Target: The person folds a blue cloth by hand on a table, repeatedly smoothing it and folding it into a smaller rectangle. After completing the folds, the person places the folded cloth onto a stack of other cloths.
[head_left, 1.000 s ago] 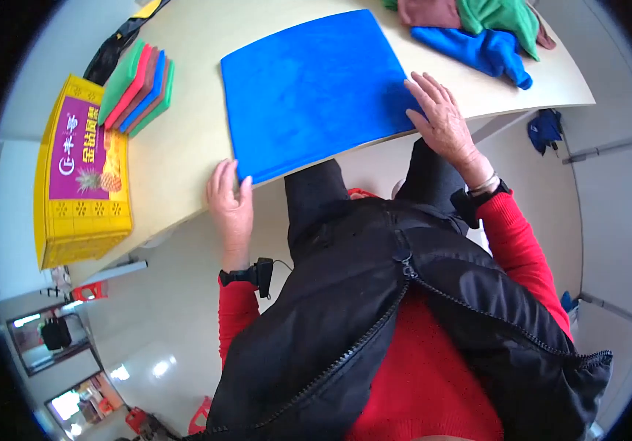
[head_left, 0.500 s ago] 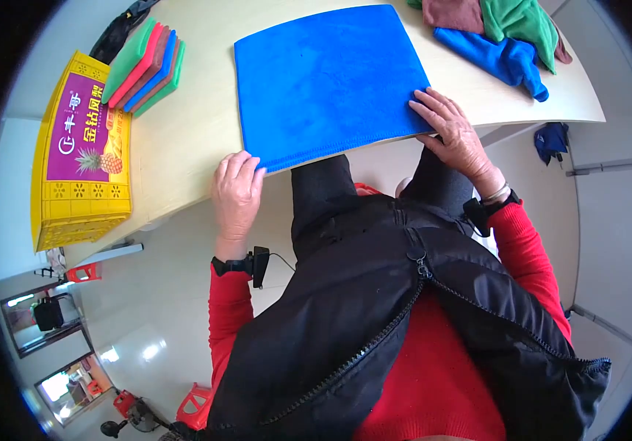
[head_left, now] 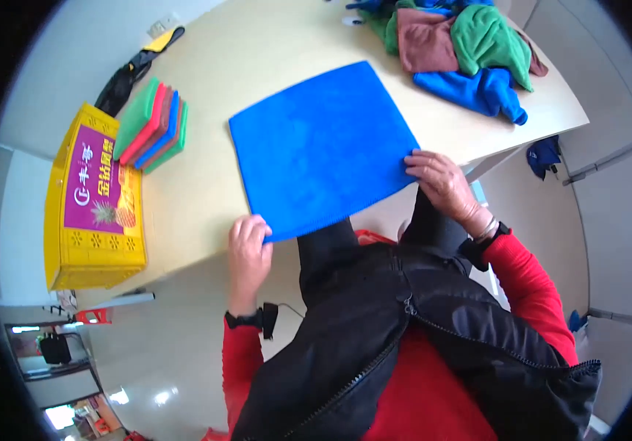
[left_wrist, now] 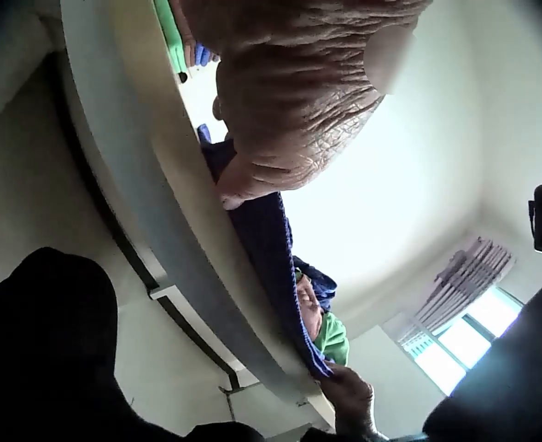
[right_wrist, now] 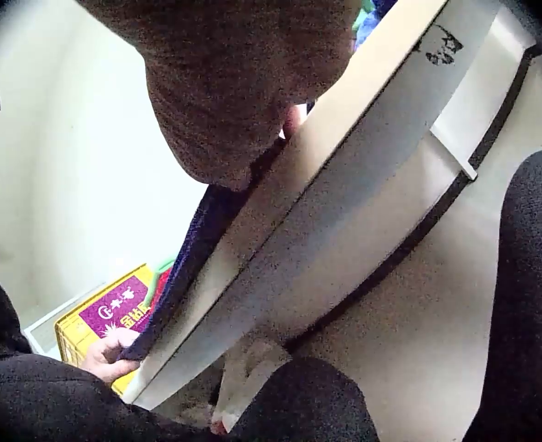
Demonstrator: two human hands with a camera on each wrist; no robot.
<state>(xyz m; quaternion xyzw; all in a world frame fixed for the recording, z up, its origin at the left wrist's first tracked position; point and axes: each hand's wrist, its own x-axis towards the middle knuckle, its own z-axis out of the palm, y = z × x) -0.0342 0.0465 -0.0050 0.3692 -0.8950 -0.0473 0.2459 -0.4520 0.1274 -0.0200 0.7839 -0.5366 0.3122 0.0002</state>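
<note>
A blue cloth (head_left: pixel 323 147) with a stitched hem lies flat on the table, its near edge at the table's front. At its near left corner my left hand (head_left: pixel 248 253) pinches the cloth between thumb and fingers. My right hand (head_left: pixel 444 184) grips the near right corner, its thumb hidden in the head view. Seen from the left wrist, the hemmed near edge of the cloth (left_wrist: pixel 275 249) stretches from the left hand (left_wrist: pixel 298 101) to the right hand (left_wrist: pixel 352 401), slightly raised over the tabletop. The right wrist view shows the same edge between both hands.
Folded green, red, brown and blue cloths (head_left: pixel 156 128) lean in a row by a yellow and purple pineapple box (head_left: pixel 95 198) at the left. Crumpled brown, green and blue cloths (head_left: pixel 470 51) lie at the back right. Behind the box is a black and yellow item (head_left: pixel 132 73).
Both hands have moved from resting open beside the blue cloth to holding its near corners. The head view has shifted, so the table sits lower in it and more of its back shows.
</note>
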